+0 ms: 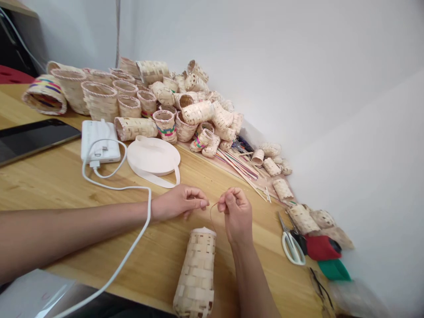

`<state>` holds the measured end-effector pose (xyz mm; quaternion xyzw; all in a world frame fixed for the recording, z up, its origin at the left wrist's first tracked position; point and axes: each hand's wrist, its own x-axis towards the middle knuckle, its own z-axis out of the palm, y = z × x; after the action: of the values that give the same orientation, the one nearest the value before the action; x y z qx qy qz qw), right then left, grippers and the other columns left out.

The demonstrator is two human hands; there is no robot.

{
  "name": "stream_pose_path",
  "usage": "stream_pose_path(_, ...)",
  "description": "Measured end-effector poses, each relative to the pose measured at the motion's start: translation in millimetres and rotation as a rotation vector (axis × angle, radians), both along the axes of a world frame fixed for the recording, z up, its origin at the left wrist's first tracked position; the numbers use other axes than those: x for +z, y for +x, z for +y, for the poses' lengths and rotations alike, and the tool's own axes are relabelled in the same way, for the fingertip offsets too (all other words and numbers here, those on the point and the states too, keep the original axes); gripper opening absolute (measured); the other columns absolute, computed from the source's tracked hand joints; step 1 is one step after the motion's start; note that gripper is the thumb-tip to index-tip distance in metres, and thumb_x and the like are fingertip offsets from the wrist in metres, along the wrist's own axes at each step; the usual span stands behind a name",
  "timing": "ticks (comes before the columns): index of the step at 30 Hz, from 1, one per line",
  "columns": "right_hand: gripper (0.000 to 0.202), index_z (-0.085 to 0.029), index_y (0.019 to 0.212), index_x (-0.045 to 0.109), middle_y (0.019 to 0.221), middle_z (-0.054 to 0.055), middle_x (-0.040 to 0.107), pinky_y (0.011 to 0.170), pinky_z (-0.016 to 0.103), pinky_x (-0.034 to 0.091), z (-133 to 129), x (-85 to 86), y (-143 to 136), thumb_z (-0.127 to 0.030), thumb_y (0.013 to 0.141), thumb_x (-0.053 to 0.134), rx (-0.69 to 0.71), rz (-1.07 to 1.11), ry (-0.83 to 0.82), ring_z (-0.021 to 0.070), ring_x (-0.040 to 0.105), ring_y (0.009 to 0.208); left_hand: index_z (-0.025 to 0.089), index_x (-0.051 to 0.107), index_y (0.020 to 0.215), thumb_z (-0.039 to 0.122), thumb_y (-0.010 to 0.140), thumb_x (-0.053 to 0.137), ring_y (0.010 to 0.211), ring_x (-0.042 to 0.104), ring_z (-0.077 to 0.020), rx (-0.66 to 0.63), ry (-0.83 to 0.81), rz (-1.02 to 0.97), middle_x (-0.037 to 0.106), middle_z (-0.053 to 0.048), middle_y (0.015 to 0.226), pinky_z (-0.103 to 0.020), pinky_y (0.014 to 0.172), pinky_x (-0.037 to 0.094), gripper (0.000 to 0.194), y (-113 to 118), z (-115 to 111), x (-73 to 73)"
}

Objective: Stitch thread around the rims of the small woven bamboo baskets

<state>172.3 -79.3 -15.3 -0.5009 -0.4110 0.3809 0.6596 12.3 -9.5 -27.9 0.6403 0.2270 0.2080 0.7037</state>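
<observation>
Pale woven basket [196, 271], reddish thread [211, 215] curving at its rim

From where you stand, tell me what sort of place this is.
Probably a small basket-weaving workspace: piled pale woven-strip baskets, white-handled metal scissors and a flat round white ribbon roll share the light wooden table.

Pale, plain walls [331, 88] rise behind a light-brown wooden table [49, 190].
</observation>
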Motion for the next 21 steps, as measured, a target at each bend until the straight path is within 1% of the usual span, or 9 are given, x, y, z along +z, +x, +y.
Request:
stream_pose_path(2, 0.028, -0.021, 0.075, 0.051, 0.058, -0.006, 0.058, 0.047, 0.019, 0.039, 1.6, -0.4, 3.0, -0.042, 0.074, 0.07, -0.029, 0.017, 0.018, 0.0064, 0.047, 0.045, 0.012, 0.062, 0.074, 0.055, 0.074, 0.064, 0.043, 0.04, -0.006, -0.027, 0.032, 0.034, 0.057, 0.001, 0.063, -0.019, 0.043, 0.03, 0.043, -1.1, -0.3, 1.9)
stream_pose_path(5, 0.03, -0.021, 0.076, 0.05, 0.057, -0.007, 0.056, 0.045, 0.018, 0.037, 2.8, -0.6, 4.5, -0.043, 0.075, 0.07, -0.042, 0.035, 0.03, 0.0052, 0.044, 0.042, 0.013, 0.06, 0.07, 0.058, 0.076, 0.06, 0.04, 0.035, -0.0058, -0.156, 0.03, 0.064, 0.049, 0.004, 0.052, -0.018, 0.039, 0.025, 0.046, -3.1, -3.0, 3.5)
stream_pose_path(7, 0.031, -0.021, 0.077, 0.049, 0.056, -0.008, 0.055, 0.042, 0.017, 0.036, 2.5, 0.2, 3.3, -0.044, 0.074, 0.07, -0.042, 0.043, 0.033, 0.0049, 0.043, 0.041, 0.013, 0.062, 0.072, 0.059, 0.075, 0.061, 0.04, 0.033, -0.0059, -0.243, 0.028, 0.093, 0.046, 0.004, 0.05, -0.018, 0.037, 0.024, 0.047, -3.6, -5.5, 1.2)
stream_pose_path(10, 0.031, -0.022, 0.078, 0.049, 0.055, -0.008, 0.055, 0.039, 0.017, 0.035, 1.2, 2.8, 0.6, -0.045, 0.073, 0.07, -0.038, 0.054, 0.034, 0.0057, 0.044, 0.039, 0.013, 0.064, 0.078, 0.056, 0.071, 0.067, 0.04, 0.033, -0.0055, -0.329, 0.018, 0.139, 0.05, 0.003, 0.057, -0.017, 0.036, 0.026, 0.043, -3.1, -8.8, -5.3)
stream_pose_path(13, 0.031, -0.023, 0.077, 0.049, 0.055, -0.008, 0.055, 0.04, 0.019, 0.038, -0.4, 6.1, 1.0, -0.044, 0.072, 0.071, -0.036, 0.067, 0.054, 0.007, 0.046, 0.04, 0.014, 0.063, 0.08, 0.052, 0.072, 0.068, 0.04, 0.033, -0.0058, -0.356, -0.023, 0.142, 0.049, 0.004, 0.056, -0.017, 0.036, 0.027, 0.039, -2.7, -8.8, -6.8)
stream_pose_path(15, 0.029, -0.022, 0.077, 0.051, 0.056, -0.008, 0.055, 0.044, 0.02, 0.041, -1.7, 8.8, 4.2, -0.042, 0.073, 0.071, -0.038, 0.063, 0.099, 0.0074, 0.048, 0.043, 0.014, 0.063, 0.079, 0.051, 0.075, 0.065, 0.04, 0.033, -0.0064, -0.324, -0.004, 0.112, 0.044, 0.005, 0.051, -0.017, 0.037, 0.026, 0.038, -3.9, -5.7, -1.3)
stream_pose_path(16, 0.026, -0.022, 0.078, 0.052, 0.056, -0.008, 0.056, 0.046, 0.02, 0.042, -2.6, 10.3, 6.5, -0.041, 0.074, 0.07, -0.044, 0.049, 0.128, 0.0074, 0.05, 0.044, 0.014, 0.064, 0.08, 0.05, 0.077, 0.064, 0.041, 0.035, -0.0068, -0.283, 0.044, 0.083, 0.045, 0.005, 0.052, -0.017, 0.039, 0.027, 0.037, -5.2, -3.4, 3.3)
stream_pose_path(18, 0.021, -0.022, 0.08, 0.055, 0.058, -0.007, 0.057, 0.048, 0.02, 0.043, -5.2, 13.3, 12.0, -0.037, 0.078, 0.069, -0.084, -0.025, 0.187, 0.0076, 0.051, 0.047, 0.014, 0.065, 0.08, 0.045, 0.082, 0.06, 0.05, 0.045, -0.0087, -0.155, 0.25, 0.0, 0.053, 0.001, 0.061, -0.018, 0.048, 0.035, 0.032, -9.2, 1.8, 14.1)
stream_pose_path(21, 0.012, -0.021, 0.083, 0.058, 0.058, -0.006, 0.059, 0.049, 0.02, 0.044, -10.6, 16.5, 19.5, -0.03, 0.081, 0.066, -0.185, -0.234, 0.27, 0.0085, 0.054, 0.049, 0.015, 0.068, 0.084, 0.03, 0.089, 0.054, 0.075, 0.057, -0.0136, 0.04, 0.721, -0.167, 0.064, -0.005, 0.08, -0.021, 0.069, 0.044, 0.021, -17.1, 7.7, 27.8)
